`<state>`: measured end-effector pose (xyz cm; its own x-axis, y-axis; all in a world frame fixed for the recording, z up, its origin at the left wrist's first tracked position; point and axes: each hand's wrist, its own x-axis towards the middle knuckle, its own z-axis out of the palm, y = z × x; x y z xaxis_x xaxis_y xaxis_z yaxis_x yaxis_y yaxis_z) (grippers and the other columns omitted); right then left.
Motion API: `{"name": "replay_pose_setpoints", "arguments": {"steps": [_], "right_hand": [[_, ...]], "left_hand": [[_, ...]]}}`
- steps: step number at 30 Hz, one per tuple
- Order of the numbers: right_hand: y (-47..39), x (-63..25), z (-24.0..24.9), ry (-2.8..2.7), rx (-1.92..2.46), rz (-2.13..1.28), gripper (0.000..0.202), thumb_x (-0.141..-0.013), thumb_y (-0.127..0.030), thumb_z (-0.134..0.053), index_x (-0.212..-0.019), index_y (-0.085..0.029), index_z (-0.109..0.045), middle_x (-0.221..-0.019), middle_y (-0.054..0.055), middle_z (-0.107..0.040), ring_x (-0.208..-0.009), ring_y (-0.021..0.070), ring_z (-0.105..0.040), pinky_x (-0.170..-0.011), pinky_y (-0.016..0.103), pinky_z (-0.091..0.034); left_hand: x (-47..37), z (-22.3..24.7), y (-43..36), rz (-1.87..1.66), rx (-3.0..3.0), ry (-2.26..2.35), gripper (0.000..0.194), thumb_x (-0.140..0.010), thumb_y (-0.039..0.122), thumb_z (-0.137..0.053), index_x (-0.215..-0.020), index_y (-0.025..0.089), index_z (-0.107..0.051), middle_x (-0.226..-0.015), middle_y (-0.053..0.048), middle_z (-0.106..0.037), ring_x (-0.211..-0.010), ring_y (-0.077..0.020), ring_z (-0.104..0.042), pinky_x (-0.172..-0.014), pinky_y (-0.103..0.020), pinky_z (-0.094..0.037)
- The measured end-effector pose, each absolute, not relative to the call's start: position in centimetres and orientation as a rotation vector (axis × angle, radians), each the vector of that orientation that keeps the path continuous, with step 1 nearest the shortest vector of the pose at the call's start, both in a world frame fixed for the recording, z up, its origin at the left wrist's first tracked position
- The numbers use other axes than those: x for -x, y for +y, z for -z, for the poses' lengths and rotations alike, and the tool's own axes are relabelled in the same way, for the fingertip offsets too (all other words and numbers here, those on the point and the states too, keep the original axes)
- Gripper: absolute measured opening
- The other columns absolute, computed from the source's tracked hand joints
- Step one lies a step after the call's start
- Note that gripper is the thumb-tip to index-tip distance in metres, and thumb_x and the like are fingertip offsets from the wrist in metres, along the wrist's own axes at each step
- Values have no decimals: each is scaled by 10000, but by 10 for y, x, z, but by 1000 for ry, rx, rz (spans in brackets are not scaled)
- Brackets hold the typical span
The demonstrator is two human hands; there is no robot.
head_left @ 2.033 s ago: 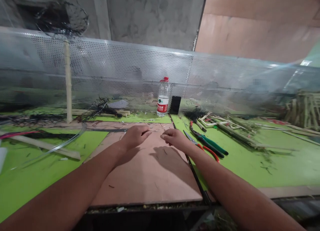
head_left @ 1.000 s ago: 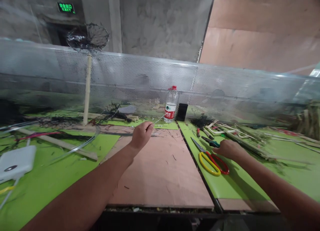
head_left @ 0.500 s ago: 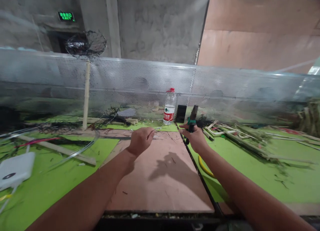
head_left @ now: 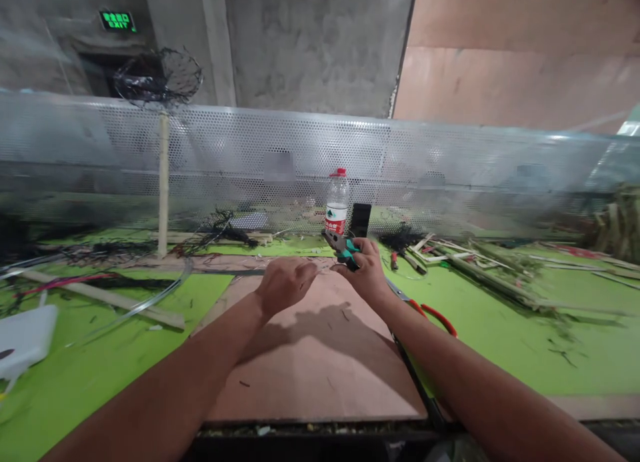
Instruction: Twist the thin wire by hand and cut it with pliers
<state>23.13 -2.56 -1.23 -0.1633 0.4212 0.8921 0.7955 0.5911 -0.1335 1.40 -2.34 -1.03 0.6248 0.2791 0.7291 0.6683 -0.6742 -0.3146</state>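
Observation:
Over the far part of the pinkish wooden board [head_left: 320, 382], my left hand [head_left: 285, 283] is closed in a pinch on something small that I cannot make out. My right hand [head_left: 364, 269] is wrapped round pliers [head_left: 345, 247] with green and black handles, their jaws pointing up and to the left in front of the bottle. The two hands are close together, with a narrow gap between the fingertips. Red-handled scissors [head_left: 435, 315] lie on the green surface beside my right forearm, which partly covers them.
A water bottle [head_left: 337, 202] and a dark upright block [head_left: 361, 220] stand beyond my hands, before a perforated metal screen [head_left: 240, 155]. Wooden strips [head_left: 500, 279] lie at right. At left are a wooden post [head_left: 163, 182], wires and a white device [head_left: 27, 339].
My right hand has moved left with the pliers, towards my left hand, and the pliers have tilted left. The scissors' red handles have come into clearer view. The camera view has shifted slightly.

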Motion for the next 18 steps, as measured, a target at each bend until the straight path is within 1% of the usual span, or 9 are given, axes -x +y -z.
{"name": "replay_pose_setpoints", "arguments": {"steps": [6, 14, 18], "right_hand": [[-25, -236, 12, -1807, 984, 436, 234, -684, -419, -704, -649, -188, -688, -976, 99, -552, -950, 250, -472, -830, 403, -373], [-24, -236, 14, -1749, 977, 545, 300, -672, -442, -705, -547, -179, -631, -950, 98, -563, -916, 244, -477, -796, 405, -403], [-23, -234, 14, -1728, 980, 560, 304, -671, -441, -705, -554, -169, -638, -955, 113, -571, -918, 249, -481, -802, 404, -412]], "left_hand": [[-18, 10, -29, 946, 2260, -713, 194, -878, 286, -439, -832, 190, -602, -755, -38, -656, -717, -139, -599, -656, -252, -410], [-24, 13, -29, 1049, 2168, -726, 156, -862, 293, -479, -833, 198, -599, -731, -16, -668, -666, -142, -608, -602, -256, -406], [-26, 15, -29, 1091, 2128, -725, 156, -857, 306, -494, -852, 196, -603, -718, -18, -665, -648, -142, -604, -596, -260, -406]]}}
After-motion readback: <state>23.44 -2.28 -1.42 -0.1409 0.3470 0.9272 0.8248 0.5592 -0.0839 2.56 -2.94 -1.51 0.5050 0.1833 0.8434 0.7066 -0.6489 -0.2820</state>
